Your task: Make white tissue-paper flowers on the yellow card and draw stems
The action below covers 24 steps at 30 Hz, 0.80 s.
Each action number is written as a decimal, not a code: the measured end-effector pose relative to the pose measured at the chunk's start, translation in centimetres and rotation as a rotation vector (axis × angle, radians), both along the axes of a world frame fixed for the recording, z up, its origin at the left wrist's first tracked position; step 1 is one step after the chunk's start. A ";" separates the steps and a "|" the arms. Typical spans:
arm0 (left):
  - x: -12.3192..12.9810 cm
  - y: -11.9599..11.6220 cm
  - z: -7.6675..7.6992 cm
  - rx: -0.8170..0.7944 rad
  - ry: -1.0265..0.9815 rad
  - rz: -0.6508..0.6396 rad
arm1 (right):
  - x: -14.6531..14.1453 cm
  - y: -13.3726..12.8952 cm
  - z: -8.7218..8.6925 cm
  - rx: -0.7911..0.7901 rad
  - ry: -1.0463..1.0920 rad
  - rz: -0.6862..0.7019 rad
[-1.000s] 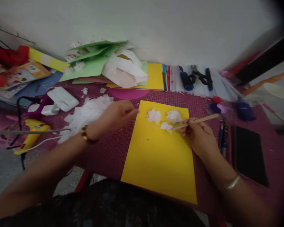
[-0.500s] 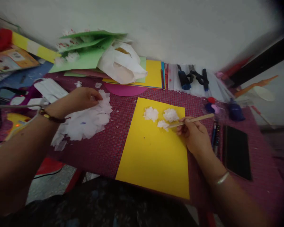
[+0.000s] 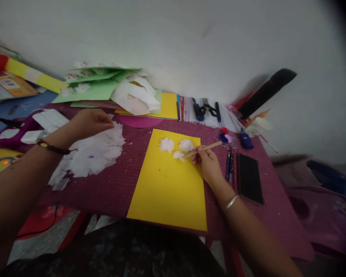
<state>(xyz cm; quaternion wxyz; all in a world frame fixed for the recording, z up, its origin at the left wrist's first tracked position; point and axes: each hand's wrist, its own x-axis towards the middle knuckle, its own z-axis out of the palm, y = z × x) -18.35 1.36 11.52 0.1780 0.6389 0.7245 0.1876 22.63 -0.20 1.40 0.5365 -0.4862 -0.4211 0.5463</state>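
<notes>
In the head view, a yellow sheet of paper (image 3: 167, 196) lies in front of me with white paper tufts (image 3: 166, 144) near its top. My right hand (image 3: 206, 159) is closed round a thin wooden stick (image 3: 213, 146). The stick's tip touches the lowest, smallest white tuft (image 3: 178, 154). Over on the left, my left hand (image 3: 93, 122) hangs above the far side of a pile of thin white paper squares (image 3: 95, 157). Its thumb and fingertips are pinched together; whatever they may hold is too small to make out.
Green sheets (image 3: 100, 90) and crumpled white paper (image 3: 135, 96) lie along the wall. Scissors (image 3: 210, 107) rest at the back right. Pens (image 3: 228, 165) and a black flat object (image 3: 250, 179) lie right of my right hand. A purple-and-white item (image 3: 10, 132) sits far left.
The camera view has shifted, so everything appears further left and most of the table lower. Both hands keep nearly the same pose, with the stick tip still at the small tuft.
</notes>
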 end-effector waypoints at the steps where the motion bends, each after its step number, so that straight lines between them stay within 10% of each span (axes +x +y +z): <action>1: 0.6 -0.2 0.0 -0.012 -0.087 0.005 | 0.0 0.1 -0.1 0.000 0.004 -0.002; 6: 6.6 -1.3 -0.6 -0.095 -0.610 -0.183 | 0.0 0.3 -0.3 0.000 0.038 0.004; 14: 15.9 0.7 -3.0 -0.123 -0.672 -0.264 | 0.5 0.9 -1.0 0.014 0.013 0.052; 24: 15.8 1.0 -6.2 -0.112 -0.792 -0.280 | 0.2 -0.6 -0.4 0.273 -0.183 0.143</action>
